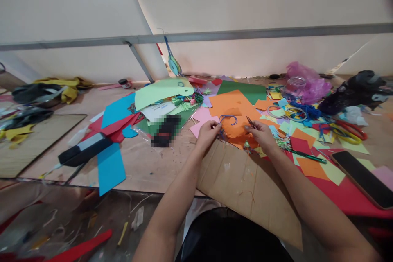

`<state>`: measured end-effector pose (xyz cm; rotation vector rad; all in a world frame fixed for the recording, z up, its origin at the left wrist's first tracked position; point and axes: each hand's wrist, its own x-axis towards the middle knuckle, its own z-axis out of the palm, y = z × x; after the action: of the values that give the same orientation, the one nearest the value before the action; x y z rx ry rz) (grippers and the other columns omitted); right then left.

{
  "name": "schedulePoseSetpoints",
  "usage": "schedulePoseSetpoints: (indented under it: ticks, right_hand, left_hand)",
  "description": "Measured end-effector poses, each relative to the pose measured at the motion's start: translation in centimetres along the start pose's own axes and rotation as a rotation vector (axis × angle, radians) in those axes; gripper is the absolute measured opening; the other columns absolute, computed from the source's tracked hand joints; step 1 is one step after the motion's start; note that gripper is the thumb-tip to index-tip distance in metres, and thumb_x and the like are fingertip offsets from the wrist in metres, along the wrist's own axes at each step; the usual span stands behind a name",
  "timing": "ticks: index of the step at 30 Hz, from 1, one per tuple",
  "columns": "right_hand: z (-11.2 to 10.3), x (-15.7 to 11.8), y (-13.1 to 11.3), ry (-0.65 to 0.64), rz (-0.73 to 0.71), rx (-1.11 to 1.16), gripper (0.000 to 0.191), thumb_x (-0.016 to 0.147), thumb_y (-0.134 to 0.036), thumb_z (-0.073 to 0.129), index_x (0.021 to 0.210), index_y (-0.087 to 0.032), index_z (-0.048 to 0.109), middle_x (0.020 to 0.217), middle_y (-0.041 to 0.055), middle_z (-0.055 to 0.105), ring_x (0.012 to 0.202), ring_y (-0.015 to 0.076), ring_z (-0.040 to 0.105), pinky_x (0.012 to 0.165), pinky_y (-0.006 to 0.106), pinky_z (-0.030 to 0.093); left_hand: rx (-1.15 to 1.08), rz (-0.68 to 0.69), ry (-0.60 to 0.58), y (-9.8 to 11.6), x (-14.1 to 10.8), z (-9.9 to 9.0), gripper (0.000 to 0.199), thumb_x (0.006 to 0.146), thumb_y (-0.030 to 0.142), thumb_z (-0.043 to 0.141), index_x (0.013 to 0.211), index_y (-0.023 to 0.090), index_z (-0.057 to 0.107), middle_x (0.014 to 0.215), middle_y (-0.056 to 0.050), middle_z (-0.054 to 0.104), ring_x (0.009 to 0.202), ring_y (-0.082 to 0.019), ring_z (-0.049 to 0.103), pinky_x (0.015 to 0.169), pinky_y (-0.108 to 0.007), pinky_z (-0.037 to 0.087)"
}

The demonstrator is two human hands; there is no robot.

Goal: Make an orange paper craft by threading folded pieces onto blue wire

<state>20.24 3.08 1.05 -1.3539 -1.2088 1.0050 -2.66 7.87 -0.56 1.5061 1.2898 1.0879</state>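
Observation:
Near the middle of the table, my left hand (209, 132) pinches the end of a blue cord (229, 119), which curls over an orange paper piece (235, 127). My right hand (259, 132) is closed at the right side of that piece, with a small dark pointed tool (250, 121) sticking out of its fingertips. Larger orange paper (230, 100) lies just behind. Below both hands is a brown cardboard sheet (245, 180). A small bundle of coloured threads (246, 145) sits between the hands, at the cardboard's far edge.
Scissors with yellow and red handles (350, 133), a phone (365, 178), a green pen (308, 156) and paper scraps lie to the right. A glass jar (295, 86) stands behind. At left are a black box (84, 149) and blue paper (111, 168).

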Motion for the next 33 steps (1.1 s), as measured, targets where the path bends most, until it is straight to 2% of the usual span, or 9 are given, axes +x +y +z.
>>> schedulePoseSetpoints:
  ticks: [6, 9, 12, 14, 17, 22, 28, 31, 33]
  right_hand:
    - [-0.1, 0.2, 0.8, -0.03, 0.01, -0.113, 0.034, 0.067, -0.051, 0.071, 0.068, -0.021, 0.058, 0.061, -0.0045, 0.051, 0.06, 0.013, 0.043, 0.058, 0.027, 0.031]
    - [0.2, 0.0, 1.0, -0.085, -0.005, -0.201, 0.03, 0.071, -0.05, 0.068, 0.068, -0.021, 0.057, 0.061, -0.004, 0.051, 0.061, 0.0141, 0.045, 0.058, 0.026, 0.032]
    - [0.4, -0.4, 0.8, -0.087, -0.038, -0.358, 0.022, 0.08, -0.042, 0.061, 0.075, -0.021, 0.063, 0.068, -0.0013, 0.059, 0.066, 0.0164, 0.052, 0.06, 0.027, 0.033]
    - [0.4, -0.6, 0.4, -0.077, -0.063, -0.519, 0.019, 0.085, -0.038, 0.058, 0.082, -0.022, 0.067, 0.072, 0.0006, 0.064, 0.07, 0.018, 0.056, 0.061, 0.027, 0.033]
    - [0.3, -1.0, -0.2, -0.076, -0.107, -0.747, 0.02, 0.091, -0.035, 0.057, 0.096, -0.022, 0.071, 0.087, 0.0047, 0.07, 0.081, 0.021, 0.061, 0.064, 0.028, 0.035]
    - [0.3, -1.7, -0.7, -0.07, -0.115, -0.979, 0.037, 0.093, -0.032, 0.059, 0.129, -0.027, 0.065, 0.121, 0.0083, 0.065, 0.092, 0.0227, 0.065, 0.066, 0.029, 0.039]
    - [-0.1, -1.5, -1.0, -0.017, -0.13, -1.039, 0.033, 0.094, -0.029, 0.056, 0.125, -0.025, 0.067, 0.118, 0.0092, 0.063, 0.089, 0.023, 0.065, 0.068, 0.031, 0.043]
    - [-0.3, -1.4, -1.4, 0.015, -0.245, -1.043, 0.032, 0.091, -0.026, 0.061, 0.121, -0.022, 0.07, 0.117, 0.0125, 0.066, 0.103, 0.0294, 0.062, 0.083, 0.038, 0.046]
    - [-0.2, -1.5, -1.7, 0.012, -0.35, -0.925, 0.031, 0.09, -0.025, 0.063, 0.12, -0.023, 0.071, 0.119, 0.0126, 0.066, 0.113, 0.0312, 0.059, 0.094, 0.042, 0.045]
  left_hand:
    - [-0.241, 0.058, 0.092, 1.4, 0.0, -0.5, 0.027, 0.079, 0.045, 0.069, 0.076, 0.018, 0.069, 0.074, -0.001, 0.063, 0.074, -0.016, 0.057, 0.071, -0.026, 0.043]
    - [-0.326, 0.165, 0.117, 2.6, -0.5, -0.6, 0.027, 0.079, 0.045, 0.072, 0.074, 0.019, 0.069, 0.101, -0.007, 0.069, 0.098, -0.02, 0.062, 0.082, -0.029, 0.046]
    - [-0.418, 0.204, 0.022, 3.7, -1.2, -0.6, 0.027, 0.082, 0.044, 0.072, 0.073, 0.019, 0.069, 0.129, -0.01, 0.067, 0.123, -0.024, 0.057, 0.098, -0.034, 0.044]
    - [-0.499, 0.174, -0.08, 4.2, -1.6, -0.6, 0.029, 0.082, 0.045, 0.072, 0.073, 0.019, 0.067, 0.126, -0.011, 0.07, 0.125, -0.026, 0.058, 0.103, -0.038, 0.043]
    - [-0.589, 0.114, -0.18, 4.7, -2.2, -0.2, 0.029, 0.081, 0.046, 0.074, 0.075, 0.018, 0.068, 0.111, -0.011, 0.076, 0.116, -0.026, 0.065, 0.103, -0.039, 0.044]
    - [-0.586, 0.036, -0.24, 4.9, -2.9, 0.3, 0.032, 0.077, 0.048, 0.078, 0.078, 0.017, 0.069, 0.087, -0.007, 0.074, 0.086, -0.02, 0.068, 0.085, -0.033, 0.051]
    - [-0.544, 0.019, -0.281, 4.6, -2.9, 0.3, 0.033, 0.078, 0.05, 0.077, 0.085, 0.017, 0.075, 0.076, -0.004, 0.068, 0.075, -0.015, 0.061, 0.075, -0.026, 0.048]
    - [-0.521, -0.011, -0.299, 4.5, -2.9, 0.4, 0.038, 0.079, 0.051, 0.076, 0.096, 0.018, 0.079, 0.079, -0.005, 0.068, 0.075, -0.015, 0.059, 0.073, -0.025, 0.047]
    - [-0.492, -0.018, -0.317, 4.5, -3.1, 0.6, 0.04, 0.081, 0.052, 0.074, 0.102, 0.018, 0.08, 0.081, -0.006, 0.068, 0.075, -0.014, 0.058, 0.071, -0.025, 0.046]
